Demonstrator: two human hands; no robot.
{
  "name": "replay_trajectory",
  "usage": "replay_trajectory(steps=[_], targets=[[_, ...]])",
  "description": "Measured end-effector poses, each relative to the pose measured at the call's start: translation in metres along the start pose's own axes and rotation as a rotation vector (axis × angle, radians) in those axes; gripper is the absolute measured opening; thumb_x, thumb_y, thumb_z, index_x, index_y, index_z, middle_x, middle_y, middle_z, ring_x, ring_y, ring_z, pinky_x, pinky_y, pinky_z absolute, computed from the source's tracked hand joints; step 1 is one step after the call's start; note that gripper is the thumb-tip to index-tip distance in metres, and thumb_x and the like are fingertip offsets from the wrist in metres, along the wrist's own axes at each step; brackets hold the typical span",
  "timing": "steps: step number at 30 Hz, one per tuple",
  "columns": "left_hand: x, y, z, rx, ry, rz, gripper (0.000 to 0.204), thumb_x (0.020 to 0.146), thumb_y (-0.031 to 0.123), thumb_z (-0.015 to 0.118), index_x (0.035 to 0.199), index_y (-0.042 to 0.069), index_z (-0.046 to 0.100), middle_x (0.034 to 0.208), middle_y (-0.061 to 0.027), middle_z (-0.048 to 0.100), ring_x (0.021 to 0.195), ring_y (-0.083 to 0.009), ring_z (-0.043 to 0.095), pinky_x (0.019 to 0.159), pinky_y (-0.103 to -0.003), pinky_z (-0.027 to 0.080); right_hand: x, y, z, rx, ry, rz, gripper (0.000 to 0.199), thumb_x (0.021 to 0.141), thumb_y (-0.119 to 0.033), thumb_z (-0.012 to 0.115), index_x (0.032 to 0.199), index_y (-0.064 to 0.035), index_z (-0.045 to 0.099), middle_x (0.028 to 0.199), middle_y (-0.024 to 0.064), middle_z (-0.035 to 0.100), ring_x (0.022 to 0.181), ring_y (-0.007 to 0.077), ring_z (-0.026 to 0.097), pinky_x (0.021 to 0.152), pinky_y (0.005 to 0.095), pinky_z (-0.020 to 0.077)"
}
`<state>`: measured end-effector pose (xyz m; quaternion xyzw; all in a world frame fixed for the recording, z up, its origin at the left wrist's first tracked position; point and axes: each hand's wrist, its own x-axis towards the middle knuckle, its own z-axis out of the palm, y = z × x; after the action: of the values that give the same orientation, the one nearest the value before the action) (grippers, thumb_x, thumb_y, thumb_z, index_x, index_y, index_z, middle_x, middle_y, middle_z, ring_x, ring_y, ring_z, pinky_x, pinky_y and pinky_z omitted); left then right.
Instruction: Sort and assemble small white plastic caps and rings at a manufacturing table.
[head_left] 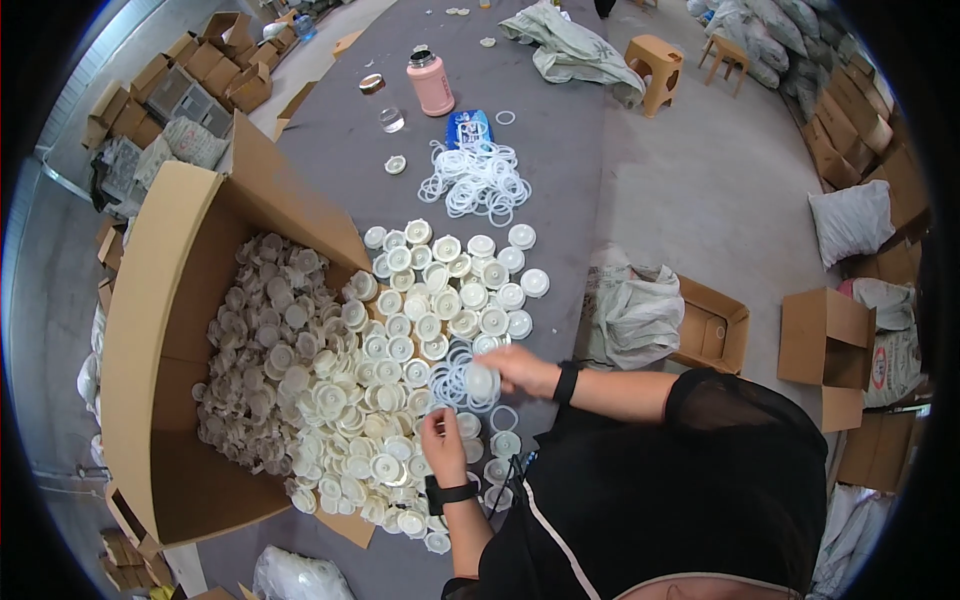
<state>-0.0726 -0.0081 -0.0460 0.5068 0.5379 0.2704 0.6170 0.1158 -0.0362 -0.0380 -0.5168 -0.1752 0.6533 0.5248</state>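
My right hand point(518, 369) is closed on the edge of a round, whitish translucent plastic cap point(482, 381). That cap is over a small heap of pale sealing rings point(450, 378). Just nearer and to the left, my left hand point(441, 436) has its fingertips pinched together; what is between them, if anything, is too small to make out. Around both hands spread many similar loose plastic caps point(386, 467), spilling out of a tipped cardboard box point(165, 330). One single ring point(504, 419) rests by my left hand.
A larger pile of white rings point(480, 185) sits farther up the grey-covered table point(570, 200), beside a blue packet point(468, 128). Beyond stand a pink bottle point(431, 85) and a clear jar point(382, 105). Cartons, sacks and a plastic stool point(655, 70) are on the floor.
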Motion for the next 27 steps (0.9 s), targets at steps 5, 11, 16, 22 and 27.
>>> replay_trajectory(steps=[5,11,16,22,27], targets=[[0.011,-0.020,-0.057,1.144,0.492,0.407,0.051,0.061,0.014,0.065,0.106,0.002,0.045,0.105,-0.0161,0.047,0.103,-0.0339,0.041,0.090,-0.046,0.028,0.032,-0.037,-0.036,0.289,0.187,-0.203,0.032,0.081,-0.029,0.049,0.096,-0.0017,0.049,0.090,0.0078,0.053,0.061,0.0134,0.055,0.050,0.0240,0.0422],[0.017,-0.025,-0.073,1.158,0.512,0.234,0.057,0.059,0.014,0.065,0.110,0.003,0.044,0.109,-0.0161,0.047,0.105,-0.0332,0.040,0.092,-0.052,0.023,0.039,-0.002,-0.027,0.098,0.058,-0.032,0.027,0.077,-0.024,0.050,0.095,-0.0040,0.054,0.085,0.0056,0.057,0.066,0.0136,0.056,0.054,0.0234,0.0440],[0.028,-0.014,-0.028,0.777,0.426,0.545,0.056,0.059,0.010,0.066,0.110,0.001,0.046,0.107,-0.0155,0.050,0.101,-0.0307,0.045,0.090,-0.044,0.029,0.027,0.043,0.029,-0.119,-0.151,0.072,0.042,0.079,-0.030,0.053,0.112,-0.0042,0.045,0.082,0.0048,0.055,0.057,0.0094,0.053,0.047,0.0202,0.0406],[0.063,-0.031,0.011,0.356,0.002,0.326,0.042,0.065,0.006,0.062,0.105,0.003,0.051,0.096,-0.0125,0.052,0.082,-0.0225,0.053,0.068,-0.029,0.043,0.047,0.060,0.007,-0.104,0.017,0.157,0.037,0.080,-0.029,0.050,0.104,-0.0018,0.048,0.067,0.0015,0.052,0.047,0.0078,0.047,0.040,0.0190,0.0356],[0.099,-0.058,0.015,0.799,0.105,0.439,0.029,0.066,0.010,0.059,0.094,0.002,0.055,0.081,-0.0125,0.051,0.076,-0.0276,0.051,0.067,-0.035,0.041,0.048,0.047,-0.028,-0.081,0.201,0.172,0.035,0.083,-0.031,0.047,0.103,-0.0025,0.047,0.070,0.0028,0.053,0.049,0.0077,0.049,0.041,0.0192,0.0373]])
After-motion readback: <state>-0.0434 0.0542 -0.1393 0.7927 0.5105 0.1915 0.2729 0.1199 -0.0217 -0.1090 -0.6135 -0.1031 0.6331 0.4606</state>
